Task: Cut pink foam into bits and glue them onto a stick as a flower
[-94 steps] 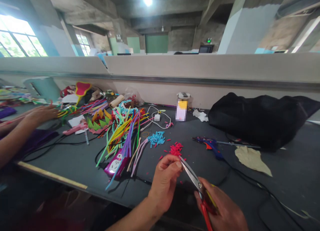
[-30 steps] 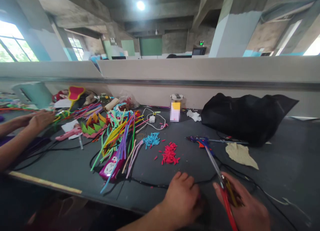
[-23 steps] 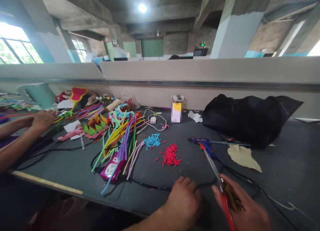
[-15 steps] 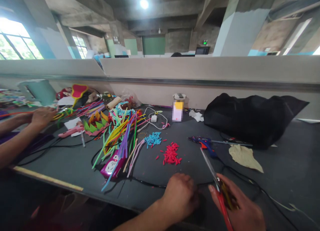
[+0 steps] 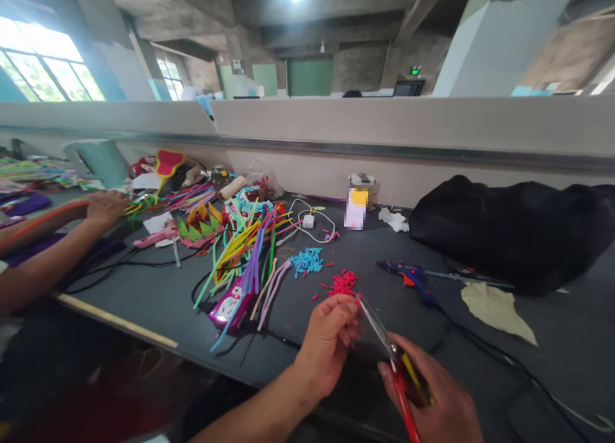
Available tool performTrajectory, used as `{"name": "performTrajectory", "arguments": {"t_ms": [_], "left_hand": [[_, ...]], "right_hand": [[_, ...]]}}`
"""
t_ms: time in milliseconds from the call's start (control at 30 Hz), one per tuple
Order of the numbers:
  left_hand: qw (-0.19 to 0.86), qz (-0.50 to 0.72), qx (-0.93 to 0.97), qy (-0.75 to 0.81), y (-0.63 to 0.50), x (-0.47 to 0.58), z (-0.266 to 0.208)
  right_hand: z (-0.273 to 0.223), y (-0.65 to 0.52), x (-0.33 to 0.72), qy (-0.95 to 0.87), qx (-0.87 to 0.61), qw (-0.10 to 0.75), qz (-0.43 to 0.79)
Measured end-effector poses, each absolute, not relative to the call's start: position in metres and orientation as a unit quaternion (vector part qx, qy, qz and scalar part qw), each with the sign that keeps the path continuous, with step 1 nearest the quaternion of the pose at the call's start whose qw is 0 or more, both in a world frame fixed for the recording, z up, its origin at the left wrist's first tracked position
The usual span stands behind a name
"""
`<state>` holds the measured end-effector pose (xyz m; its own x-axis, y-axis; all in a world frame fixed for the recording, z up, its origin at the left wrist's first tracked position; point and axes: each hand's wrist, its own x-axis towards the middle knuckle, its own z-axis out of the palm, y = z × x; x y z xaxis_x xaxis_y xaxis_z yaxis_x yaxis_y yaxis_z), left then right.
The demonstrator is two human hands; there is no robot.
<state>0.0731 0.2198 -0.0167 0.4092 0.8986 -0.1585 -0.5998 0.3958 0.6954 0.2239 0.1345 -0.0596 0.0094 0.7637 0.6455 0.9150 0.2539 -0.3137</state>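
Had my right hand [image 5: 435,392] curled round the scissors [image 5: 379,331], left hand [image 5: 323,344] pinched on what looked like a red bit [image 5: 358,296] by the tips. Red pile [image 5: 343,281] and blue pile [image 5: 306,262], farther off, were probably done; that bit wasn't, I guess.

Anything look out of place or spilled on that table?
A few red pieces lie apart from the red pile, some beside the blue pile, breaking the colour sorting. Coloured stems drape across the purple power strip, an odd resting place.

Counted: scissors [image 5: 379,328], one pair; piles of small bits [image 5: 307,262] [image 5: 343,281], two; glue guns [image 5: 408,276] [image 5: 157,237], two; power strip [image 5: 223,310], one; charger plug [image 5: 308,221], one; black bag [image 5: 509,232], one.
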Motion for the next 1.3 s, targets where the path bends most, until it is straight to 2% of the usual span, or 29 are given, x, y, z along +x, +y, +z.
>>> {"name": "performTrajectory", "arguments": {"t_ms": [100, 233, 367, 467, 800, 1000, 1133, 1300], "left_hand": [[0.767, 0.447, 0.34, 0.31, 0.215, 0.074, -0.015], [0.721, 0.344, 0.482, 0.36, 0.204, 0.078, -0.023], [0.602, 0.309, 0.625, 0.388, 0.192, 0.085, -0.037], [0.559, 0.301, 0.663, 0.396, 0.188, 0.087, -0.039], [0.532, 0.321, 0.668, 0.409, 0.188, 0.088, -0.038], [0.516, 0.322, 0.692, 0.389, 0.189, 0.085, -0.037], [0.492, 0.327, 0.712, 0.38, 0.191, 0.084, -0.037], [0.548, 0.317, 0.671, 0.386, 0.192, 0.085, -0.037]], "right_hand": [[-0.059, 0.134, 0.224, -0.668, -0.619, 0.398, -0.107], [-0.052, 0.129, 0.223, -0.588, -0.676, 0.435, -0.083], [-0.046, 0.124, 0.22, -0.524, -0.702, 0.481, -0.031], [-0.047, 0.124, 0.225, -0.545, -0.69, 0.477, -0.012], [-0.056, 0.126, 0.241, -0.598, -0.662, 0.452, 0.01], [-0.064, 0.125, 0.243, -0.632, -0.652, 0.418, -0.03], [-0.066, 0.127, 0.243, -0.63, -0.65, 0.424, -0.014], [-0.064, 0.127, 0.244, -0.648, -0.63, 0.428, -0.016]]}}
